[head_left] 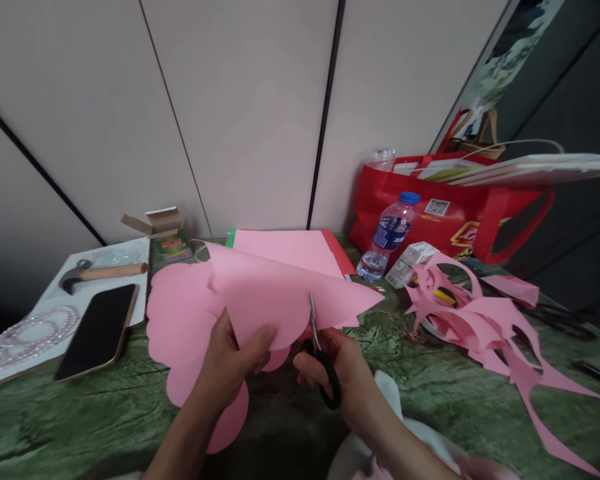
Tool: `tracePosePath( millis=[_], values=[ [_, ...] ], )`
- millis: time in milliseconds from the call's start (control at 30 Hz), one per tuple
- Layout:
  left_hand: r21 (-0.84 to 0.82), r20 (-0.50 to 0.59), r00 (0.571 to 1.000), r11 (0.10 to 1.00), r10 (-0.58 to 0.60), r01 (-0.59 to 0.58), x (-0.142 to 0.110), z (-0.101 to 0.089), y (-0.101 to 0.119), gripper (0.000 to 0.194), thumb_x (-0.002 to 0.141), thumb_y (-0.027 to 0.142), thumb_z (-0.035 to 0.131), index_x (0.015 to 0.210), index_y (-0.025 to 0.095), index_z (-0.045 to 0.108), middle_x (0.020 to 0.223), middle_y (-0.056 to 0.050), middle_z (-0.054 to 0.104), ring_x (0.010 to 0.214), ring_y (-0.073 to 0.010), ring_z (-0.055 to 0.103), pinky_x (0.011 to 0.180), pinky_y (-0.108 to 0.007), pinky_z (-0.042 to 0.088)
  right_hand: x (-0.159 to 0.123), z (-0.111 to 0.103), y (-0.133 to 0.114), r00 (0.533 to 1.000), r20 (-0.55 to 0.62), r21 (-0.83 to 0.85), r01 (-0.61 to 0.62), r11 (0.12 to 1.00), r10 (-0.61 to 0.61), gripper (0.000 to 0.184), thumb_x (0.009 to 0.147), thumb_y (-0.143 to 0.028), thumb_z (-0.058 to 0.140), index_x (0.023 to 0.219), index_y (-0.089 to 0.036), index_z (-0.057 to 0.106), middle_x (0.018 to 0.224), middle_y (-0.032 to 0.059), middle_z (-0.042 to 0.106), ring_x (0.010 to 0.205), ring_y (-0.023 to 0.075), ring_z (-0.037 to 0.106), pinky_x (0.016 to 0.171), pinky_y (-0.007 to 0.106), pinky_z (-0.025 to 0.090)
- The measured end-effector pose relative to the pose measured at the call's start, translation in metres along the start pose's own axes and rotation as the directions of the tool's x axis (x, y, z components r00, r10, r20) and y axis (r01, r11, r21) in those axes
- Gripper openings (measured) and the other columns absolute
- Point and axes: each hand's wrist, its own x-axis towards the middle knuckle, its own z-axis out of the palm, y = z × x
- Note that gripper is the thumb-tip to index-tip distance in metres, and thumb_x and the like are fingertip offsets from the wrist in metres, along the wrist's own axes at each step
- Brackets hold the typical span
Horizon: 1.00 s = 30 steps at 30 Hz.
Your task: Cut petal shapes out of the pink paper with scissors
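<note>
My left hand (235,353) grips a large sheet of pink paper (265,293) by its lower left part, thumb on top. The sheet is lifted and curled, with a rounded cut edge at the bottom. In my right hand (337,367) is a pair of scissors (329,380) with black handles. One blade lies over the sheet's face, and the other is hidden behind it. Pink paper circles (183,310) lie overlapping on the table beneath and left of my left hand.
Pink offcuts (485,327) pile up on the right. A water bottle (390,233) and a red bag (430,193) stand behind them. At left lie a hammer (113,271), a phone (100,331) and beads (40,333). Stacked pink sheets (290,248) rest near the wall.
</note>
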Motion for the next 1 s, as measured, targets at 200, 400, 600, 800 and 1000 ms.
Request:
tracePosePath(
  millis=[200, 400, 600, 800, 1000],
  values=[
    [-0.019, 0.002, 1.0, 1.0, 0.004, -0.004, 0.0005, 0.0004, 0.0015, 0.026, 0.066, 0.027, 0.067, 0.075, 0.02, 0.044, 0.048, 0.011, 0.043, 0.036, -0.0041, 0.035, 0.034, -0.018, 0.025, 0.0013, 0.0004, 0.0033, 1.0, -0.021, -0.001, -0.015, 1.0, 0.015, 0.034, 0.055, -0.035, 0.074, 0.073, -0.017, 0.053, 0.053, -0.0061, 0.051, 0.039, 0.0084, 0.043, 0.039, 0.022, 0.035],
    [-0.057, -0.01, 1.0, 0.998, -0.018, 0.017, 0.0005, -0.0005, 0.0015, 0.027, 0.066, 0.026, 0.068, 0.076, 0.021, 0.044, 0.05, 0.011, 0.043, 0.036, -0.0033, 0.034, 0.035, -0.018, 0.026, 0.0023, 0.0004, 0.0039, 0.999, -0.033, -0.021, -0.022, 1.0, 0.021, 0.034, 0.053, -0.036, 0.074, 0.071, -0.018, 0.052, 0.05, -0.0067, 0.05, 0.036, 0.0082, 0.042, 0.037, 0.022, 0.033],
    [-0.093, 0.012, 1.0, 0.996, -0.01, 0.012, 0.0021, -0.0022, 0.0006, 0.023, 0.069, 0.024, 0.067, 0.078, 0.021, 0.046, 0.051, 0.011, 0.043, 0.037, -0.0023, 0.034, 0.036, -0.017, 0.026, 0.0002, 0.0011, -0.0001, 0.999, -0.035, -0.048, -0.03, 0.998, 0.028, 0.035, 0.052, -0.038, 0.073, 0.07, -0.017, 0.052, 0.045, -0.0072, 0.049, 0.035, 0.0088, 0.043, 0.036, 0.021, 0.032],
    [-0.107, -0.012, 0.999, 0.994, -0.034, 0.033, 0.002, -0.0007, 0.005, 0.023, 0.068, 0.024, 0.068, 0.079, 0.021, 0.048, 0.054, 0.01, 0.042, 0.039, -0.0018, 0.033, 0.037, -0.017, 0.027, 0.0004, 0.0014, -0.0008, 0.999, -0.04, -0.054, -0.029, 0.998, 0.027, 0.033, 0.053, -0.037, 0.072, 0.07, -0.017, 0.051, 0.041, -0.0085, 0.046, 0.034, 0.0084, 0.042, 0.035, 0.021, 0.031],
    [-0.136, -0.034, 0.998, 0.99, -0.046, 0.041, 0.0011, 0.0002, 0.0081, 0.024, 0.066, 0.025, 0.069, 0.078, 0.021, 0.049, 0.053, 0.011, 0.04, 0.039, -0.0009, 0.03, 0.037, -0.016, 0.024, 0.0008, 0.0025, 0.0026, 0.996, -0.054, -0.046, -0.069, 0.997, 0.066, 0.032, 0.053, -0.034, 0.073, 0.069, -0.016, 0.051, 0.039, -0.0098, 0.044, 0.031, 0.0069, 0.04, 0.034, 0.02, 0.031]
  ],
)
